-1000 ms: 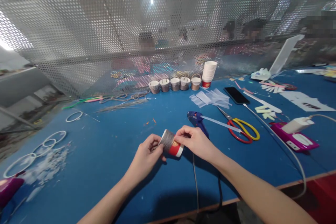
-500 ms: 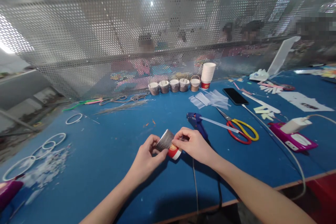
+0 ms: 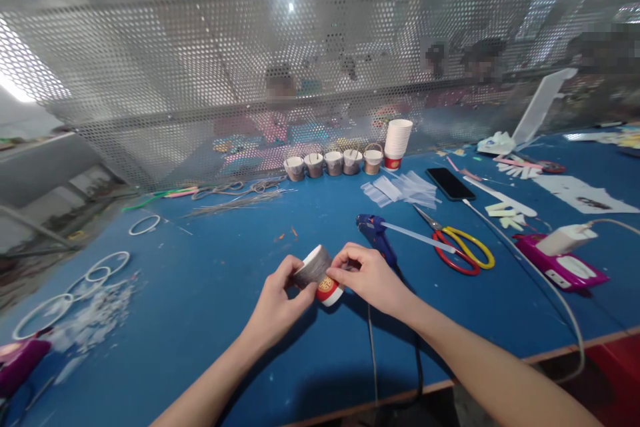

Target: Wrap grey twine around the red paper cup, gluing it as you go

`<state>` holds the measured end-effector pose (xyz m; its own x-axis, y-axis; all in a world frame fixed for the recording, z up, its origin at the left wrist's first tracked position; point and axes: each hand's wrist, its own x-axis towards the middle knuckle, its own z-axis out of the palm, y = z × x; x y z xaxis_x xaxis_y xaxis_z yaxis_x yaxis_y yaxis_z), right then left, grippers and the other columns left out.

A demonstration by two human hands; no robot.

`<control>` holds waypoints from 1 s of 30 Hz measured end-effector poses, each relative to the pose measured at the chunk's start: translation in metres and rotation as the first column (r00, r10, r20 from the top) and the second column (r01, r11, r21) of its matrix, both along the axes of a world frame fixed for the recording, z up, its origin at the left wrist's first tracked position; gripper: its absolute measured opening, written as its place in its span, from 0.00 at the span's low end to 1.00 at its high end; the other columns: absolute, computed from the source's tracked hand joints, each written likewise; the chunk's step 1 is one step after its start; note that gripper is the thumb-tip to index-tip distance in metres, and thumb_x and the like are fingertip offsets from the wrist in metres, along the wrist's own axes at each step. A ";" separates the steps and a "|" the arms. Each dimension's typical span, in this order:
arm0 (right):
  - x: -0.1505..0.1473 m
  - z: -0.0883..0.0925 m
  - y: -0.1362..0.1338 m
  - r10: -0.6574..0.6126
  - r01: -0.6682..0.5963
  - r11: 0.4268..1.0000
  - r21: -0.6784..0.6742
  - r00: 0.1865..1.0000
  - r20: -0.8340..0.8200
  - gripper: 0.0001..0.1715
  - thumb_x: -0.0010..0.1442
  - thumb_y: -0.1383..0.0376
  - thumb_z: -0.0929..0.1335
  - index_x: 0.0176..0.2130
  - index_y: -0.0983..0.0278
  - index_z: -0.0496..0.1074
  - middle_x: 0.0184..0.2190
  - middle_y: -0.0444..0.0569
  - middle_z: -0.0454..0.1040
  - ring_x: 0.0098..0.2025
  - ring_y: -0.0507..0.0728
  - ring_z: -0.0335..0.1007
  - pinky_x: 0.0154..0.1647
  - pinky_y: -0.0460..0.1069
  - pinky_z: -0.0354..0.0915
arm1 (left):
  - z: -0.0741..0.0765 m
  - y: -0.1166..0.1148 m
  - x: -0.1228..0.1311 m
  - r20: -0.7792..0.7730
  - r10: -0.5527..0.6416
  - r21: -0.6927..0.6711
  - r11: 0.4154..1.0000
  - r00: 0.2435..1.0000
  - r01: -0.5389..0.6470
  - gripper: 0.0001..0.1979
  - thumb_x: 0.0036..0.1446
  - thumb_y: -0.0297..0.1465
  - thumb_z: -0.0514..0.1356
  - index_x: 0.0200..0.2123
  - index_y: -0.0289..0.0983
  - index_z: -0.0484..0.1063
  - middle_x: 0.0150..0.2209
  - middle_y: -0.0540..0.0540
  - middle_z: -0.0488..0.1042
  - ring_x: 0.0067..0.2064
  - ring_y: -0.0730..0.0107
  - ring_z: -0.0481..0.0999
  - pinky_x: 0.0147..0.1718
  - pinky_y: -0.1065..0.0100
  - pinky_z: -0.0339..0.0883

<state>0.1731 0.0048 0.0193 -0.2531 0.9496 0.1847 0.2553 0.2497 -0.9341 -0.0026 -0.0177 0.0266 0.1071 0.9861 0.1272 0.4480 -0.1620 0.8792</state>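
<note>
A small paper cup [image 3: 327, 289], tilted with its mouth up and to the left, is held between both hands above the blue table. Its lower part is red with a gold mark, and grey cord or strip wraps the part near the rim. My left hand [image 3: 283, 290] closes around the rim side, thumb in front. At the cup's right side, the fingertips of my right hand [image 3: 367, 277] pinch against the wrapping; whether they hold a loose end is hidden. A blue glue gun [image 3: 375, 235] with a clear glue stick lies just beyond my right hand.
Several wrapped cups [image 3: 334, 163] and a stack of white cups [image 3: 399, 141] line the back by a perforated metal screen [image 3: 200, 80]. Scissors [image 3: 463, 247], a phone [image 3: 450, 183], and a purple power strip [image 3: 560, 263] lie right. White rings [image 3: 145, 225] lie left. People are visible behind the screen.
The cup has turned slightly in my hands, so more of its opening and wrapping faces me. Both hands keep nearly the same place, and the view has shifted slightly.
</note>
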 end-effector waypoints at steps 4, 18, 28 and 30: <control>0.001 -0.002 0.001 0.001 -0.001 1.000 0.005 1.000 0.001 0.06 0.53 0.69 0.70 0.25 0.64 0.71 0.25 0.40 0.66 0.25 0.49 0.60 0.27 0.45 0.56 | 0.003 0.000 0.000 0.041 0.000 -0.014 1.000 0.999 0.001 0.04 0.46 0.31 0.57 0.25 0.37 0.64 0.23 0.54 0.63 0.26 0.73 0.63 0.26 0.72 0.59; 0.002 -0.002 0.001 -0.003 0.002 1.000 0.030 1.000 0.017 0.06 0.53 0.68 0.69 0.25 0.64 0.71 0.25 0.40 0.66 0.25 0.49 0.60 0.28 0.45 0.57 | 0.001 0.003 -0.001 0.042 -0.009 0.005 1.000 0.999 0.009 0.05 0.46 0.32 0.58 0.27 0.36 0.67 0.23 0.53 0.66 0.26 0.73 0.64 0.27 0.72 0.60; 0.003 -0.003 0.001 0.005 -0.011 0.996 0.090 0.998 0.070 0.11 0.55 0.62 0.66 0.23 0.62 0.69 0.24 0.43 0.67 0.26 0.52 0.63 0.28 0.47 0.60 | -0.002 0.001 -0.004 0.057 -0.016 -0.047 0.999 0.998 0.019 0.05 0.46 0.30 0.59 0.27 0.36 0.65 0.24 0.54 0.63 0.27 0.73 0.62 0.27 0.72 0.57; 0.006 -0.007 0.001 -0.015 0.004 0.992 0.126 0.996 0.087 0.12 0.55 0.59 0.65 0.24 0.61 0.69 0.24 0.45 0.69 0.27 0.54 0.66 0.29 0.48 0.63 | -0.003 -0.001 -0.005 0.080 -0.020 -0.044 0.999 0.997 0.024 0.05 0.46 0.29 0.59 0.27 0.36 0.64 0.23 0.55 0.62 0.27 0.74 0.60 0.28 0.73 0.55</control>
